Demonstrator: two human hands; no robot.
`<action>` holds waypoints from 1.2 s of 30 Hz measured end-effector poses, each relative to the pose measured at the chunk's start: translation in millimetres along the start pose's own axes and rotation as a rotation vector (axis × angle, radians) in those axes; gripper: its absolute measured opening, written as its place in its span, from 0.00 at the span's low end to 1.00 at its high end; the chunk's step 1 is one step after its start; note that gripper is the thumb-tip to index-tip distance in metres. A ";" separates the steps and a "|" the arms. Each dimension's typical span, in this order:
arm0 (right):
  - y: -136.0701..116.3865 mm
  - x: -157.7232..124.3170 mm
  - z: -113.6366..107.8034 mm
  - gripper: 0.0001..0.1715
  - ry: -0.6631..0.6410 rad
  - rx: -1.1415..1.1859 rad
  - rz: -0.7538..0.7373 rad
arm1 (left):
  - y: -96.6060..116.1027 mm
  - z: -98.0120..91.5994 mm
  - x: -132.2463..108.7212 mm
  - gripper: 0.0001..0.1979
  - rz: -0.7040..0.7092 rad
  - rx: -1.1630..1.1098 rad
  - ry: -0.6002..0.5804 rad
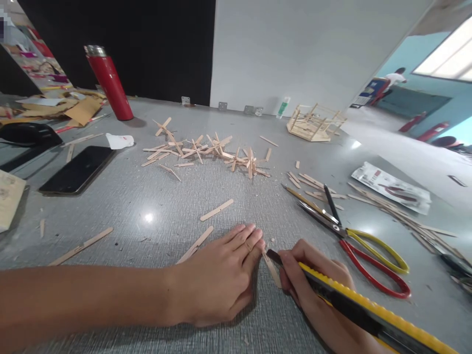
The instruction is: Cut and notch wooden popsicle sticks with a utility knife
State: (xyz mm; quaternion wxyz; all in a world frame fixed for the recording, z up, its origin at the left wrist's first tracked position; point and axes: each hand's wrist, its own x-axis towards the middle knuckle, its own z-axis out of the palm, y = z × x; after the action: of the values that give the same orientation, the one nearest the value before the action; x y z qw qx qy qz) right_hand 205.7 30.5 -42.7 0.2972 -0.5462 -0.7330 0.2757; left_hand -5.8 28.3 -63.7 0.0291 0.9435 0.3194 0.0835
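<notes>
Wooden stick (273, 271) emerges beneath the left hand (221, 280), by its fingertips; tabletop (254, 196) extends ahead, scissors (336, 228) bordering rightward. Left palm faces down, grip indeterminable; right hand (326, 263) clasps cutter (368, 307), blade near stick.

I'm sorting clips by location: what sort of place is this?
Probably a craft workshop or classroom: a gray worktable strewn with wooden sticks, scissors and a yellow utility knife in view, and another person in the background.
</notes>
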 end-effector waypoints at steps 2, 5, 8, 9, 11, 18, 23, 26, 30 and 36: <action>2.0 -0.1 0.4 0.25 0.014 -0.017 -0.016 | -0.2 -0.1 -0.2 0.33 0.000 -0.001 0.002; 5.6 -1.1 0.6 0.24 0.018 -0.024 -0.034 | -0.5 -0.4 -0.1 0.32 -0.001 0.000 0.000; 7.4 -2.4 0.4 0.24 0.013 -0.013 -0.029 | -0.2 -0.3 0.1 0.32 0.001 0.004 0.007; 7.4 -2.6 0.3 0.24 0.010 -0.009 -0.026 | 0.0 -0.3 0.1 0.32 0.002 0.005 0.008; 7.0 -2.6 0.3 0.24 0.008 -0.001 -0.023 | 0.3 -0.5 0.1 0.32 0.002 0.008 0.013; 6.2 -1.1 1.6 0.24 0.007 0.026 -0.021 | -0.4 -3.0 0.5 0.31 0.006 0.037 0.023; 3.0 -3.7 3.5 0.24 0.036 -0.014 -0.024 | -0.3 -1.7 0.2 0.32 0.005 0.051 0.032; 2.4 -4.7 4.1 0.24 0.034 -0.041 -0.045 | 0.2 -2.1 0.4 0.31 0.008 0.054 0.042; 3.5 -4.9 3.4 0.24 0.026 -0.085 -0.103 | 0.7 -5.0 0.1 0.31 0.001 0.068 0.031; 6.8 -6.3 -0.2 0.22 0.015 -0.121 -0.144 | 1.5 -7.8 -0.6 0.31 -0.011 0.073 0.019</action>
State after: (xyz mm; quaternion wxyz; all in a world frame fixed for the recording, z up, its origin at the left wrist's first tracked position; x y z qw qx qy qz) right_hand 211.6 26.2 -48.4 0.2883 -0.5112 -0.7833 0.2048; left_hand -6.8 26.7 -56.0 -0.0078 0.9413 0.3278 0.0806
